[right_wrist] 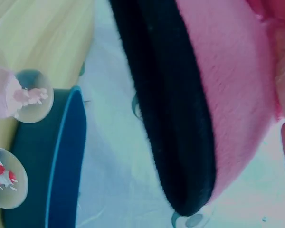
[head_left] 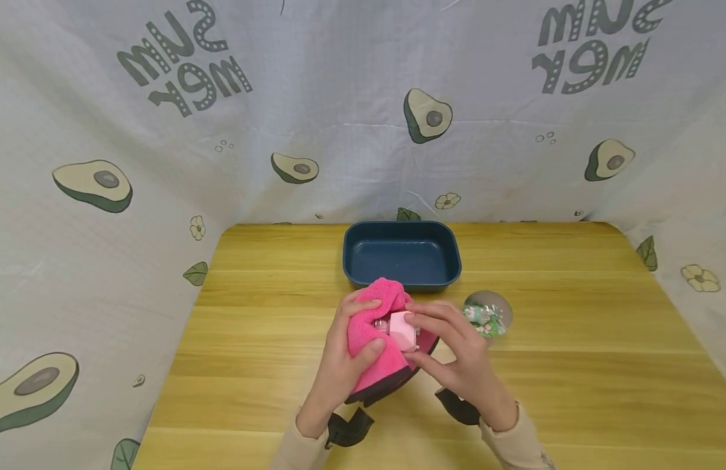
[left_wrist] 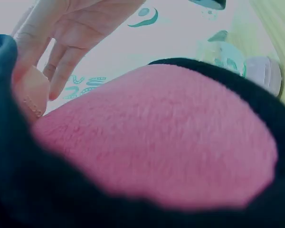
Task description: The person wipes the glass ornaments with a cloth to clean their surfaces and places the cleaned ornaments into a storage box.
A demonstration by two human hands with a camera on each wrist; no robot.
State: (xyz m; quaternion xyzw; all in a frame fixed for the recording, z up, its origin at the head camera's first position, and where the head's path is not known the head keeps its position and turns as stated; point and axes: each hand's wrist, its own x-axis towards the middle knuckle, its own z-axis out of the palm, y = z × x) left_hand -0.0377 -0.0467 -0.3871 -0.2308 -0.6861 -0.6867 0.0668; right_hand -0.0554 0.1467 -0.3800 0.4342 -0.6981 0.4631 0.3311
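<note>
Avocado-print fabric [head_left: 345, 72] backs the bench [head_left: 251, 372]. Head: beside the blue tray [head_left: 401, 253], the left hand [head_left: 339, 346] curls its fingers round pink cloth [head_left: 365, 328]; the right hand [head_left: 465, 349] pinches a pink block [head_left: 402, 331]. Left wrist: cloth dominates. Right wrist: its dark edge faces the tray.

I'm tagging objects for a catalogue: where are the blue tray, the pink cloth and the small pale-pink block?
Blue tray [head_left: 401, 256], head view: its inner floor.
Pink cloth [head_left: 360, 329], head view: its fuzzy pink surface.
Pale-pink block [head_left: 402, 334], head view: its upward-facing side.
</note>
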